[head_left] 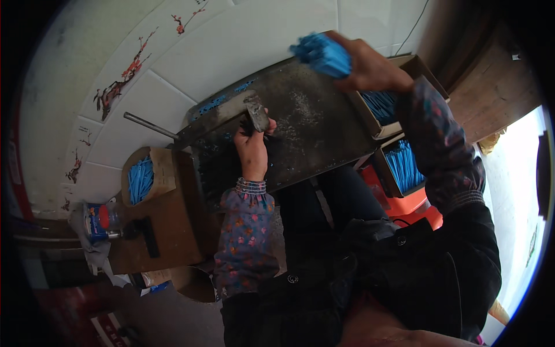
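Head view: right hand (374, 68) grips blue stick bundle (328, 56) above desk (329, 130), best kept snug; left hand (252, 155) by metal block (256, 112) over desk, can't tell its grip.

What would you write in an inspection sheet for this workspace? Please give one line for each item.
Surface: dark table, marked with pale scuffs.
Work things: bundle of blue sticks; metal block; more blue sticks in cardboard containers left and right.
Clutter: blue scraps on the table; black object at left.
Hands: right hand grips the bundle; left hand is at the block, its grip partly hidden.
Cables: thin dark line, perhaps a cord, on the wall.
Surroundings: white tiled wall with painted blossom branches.
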### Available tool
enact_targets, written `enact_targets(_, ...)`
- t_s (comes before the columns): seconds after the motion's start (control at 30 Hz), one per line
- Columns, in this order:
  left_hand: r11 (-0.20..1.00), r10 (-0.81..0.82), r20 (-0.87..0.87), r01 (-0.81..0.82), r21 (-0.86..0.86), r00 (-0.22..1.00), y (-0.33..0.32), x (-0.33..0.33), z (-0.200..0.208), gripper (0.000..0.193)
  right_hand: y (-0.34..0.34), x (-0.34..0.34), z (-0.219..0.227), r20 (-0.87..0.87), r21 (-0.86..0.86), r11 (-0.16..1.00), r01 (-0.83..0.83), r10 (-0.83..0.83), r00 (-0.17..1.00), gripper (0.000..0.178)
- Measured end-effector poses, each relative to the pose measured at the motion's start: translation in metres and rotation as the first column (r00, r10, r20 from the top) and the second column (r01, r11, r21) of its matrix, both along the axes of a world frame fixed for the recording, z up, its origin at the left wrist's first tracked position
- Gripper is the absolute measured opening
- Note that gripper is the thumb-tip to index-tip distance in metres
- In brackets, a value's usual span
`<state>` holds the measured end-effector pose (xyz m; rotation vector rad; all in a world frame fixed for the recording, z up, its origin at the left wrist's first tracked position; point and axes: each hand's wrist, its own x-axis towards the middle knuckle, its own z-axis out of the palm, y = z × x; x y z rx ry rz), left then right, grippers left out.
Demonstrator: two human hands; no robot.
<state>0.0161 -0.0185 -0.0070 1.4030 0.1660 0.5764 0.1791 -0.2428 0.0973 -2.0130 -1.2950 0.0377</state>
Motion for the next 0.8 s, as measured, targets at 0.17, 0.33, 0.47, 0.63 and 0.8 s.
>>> enact_targets(0.17,0.997,-0.062,0.0,0.062,0.046,0.998,0.003,-0.003,0.001,0.025,0.112,0.046,-0.052,0.348,-0.344,0.938,0.044,0.084,0.934,0.069)
enact_targets(0.33,0.989,-0.089,-0.094,0.099,0.108,0.992,0.026,-0.007,-0.013,0.022,0.128,0.048,-0.066,0.391,-0.488,0.864,0.123,0.09,0.916,0.068)
enact_targets(0.47,0.995,-0.028,-0.011,0.027,-0.091,1.0,0.006,-0.006,0.003,0.022,0.102,0.04,-0.079,0.621,-0.26,0.962,0.079,0.104,0.777,0.055)
enact_targets(0.63,0.999,-0.002,0.02,0.0,0.052,1.0,0.012,-0.008,0.001,0.024,0.079,0.019,-0.088,0.633,-0.179,0.98,-0.087,0.183,0.752,0.036)
enact_targets(0.8,0.993,0.033,0.015,-0.035,0.117,0.999,0.012,-0.01,0.002,0.025,0.073,0.012,-0.097,0.68,-0.1,0.985,-0.138,0.169,0.713,0.022)
